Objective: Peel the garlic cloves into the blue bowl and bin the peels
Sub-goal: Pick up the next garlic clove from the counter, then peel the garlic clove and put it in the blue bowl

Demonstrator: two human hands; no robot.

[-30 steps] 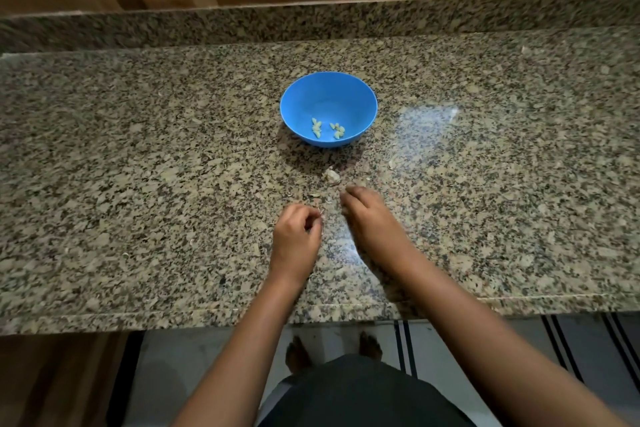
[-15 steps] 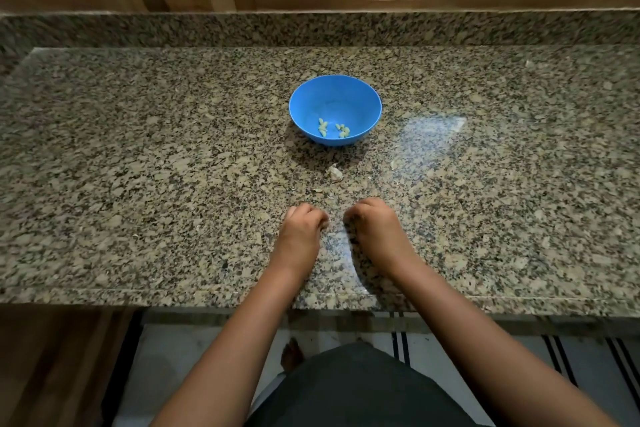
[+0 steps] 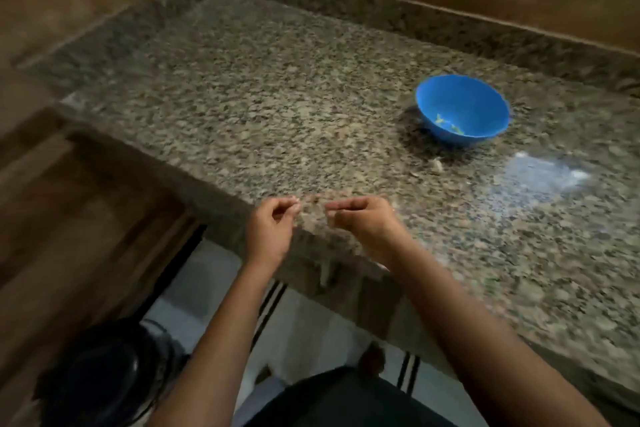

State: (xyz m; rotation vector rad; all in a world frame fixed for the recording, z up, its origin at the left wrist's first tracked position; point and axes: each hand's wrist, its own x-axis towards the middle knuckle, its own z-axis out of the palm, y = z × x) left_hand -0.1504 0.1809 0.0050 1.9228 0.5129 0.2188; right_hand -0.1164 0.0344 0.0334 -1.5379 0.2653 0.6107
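- Bench (image 3: 277, 97): speckled granite slab with a raised back lip, running diagonally across the view. Whole frame is motion-blurred.
- Wood panelling (image 3: 69, 201): behind the bench and down its left side.
- Dark round container (image 3: 104, 374): on the floor at lower left, beside the bench end. Too blurred to read its contents.
- Floor (image 3: 311, 329): pale, with a dark-striped mat (image 3: 272, 298) below the bench edge.
- Left hand (image 3: 272, 229): raised over the near bench corner, fingers (image 3: 292, 206) curled with tips drawn in to the thumb. Cannot tell whether anything is pinched.
- Right hand (image 3: 363, 222): just beside the left, not touching it, fingers (image 3: 341, 206) curled inward and held together. Cannot tell if it holds anything.
- Blue bowl (image 3: 464, 100): upright on the bench, far right, well apart from both hands.
- Garlic cloves (image 3: 440, 120): a few yellowish pieces in the bottom of the blue bowl.
- Pale scrap (image 3: 437, 166): on the bench just in front of the bowl; clove or peel, cannot tell.
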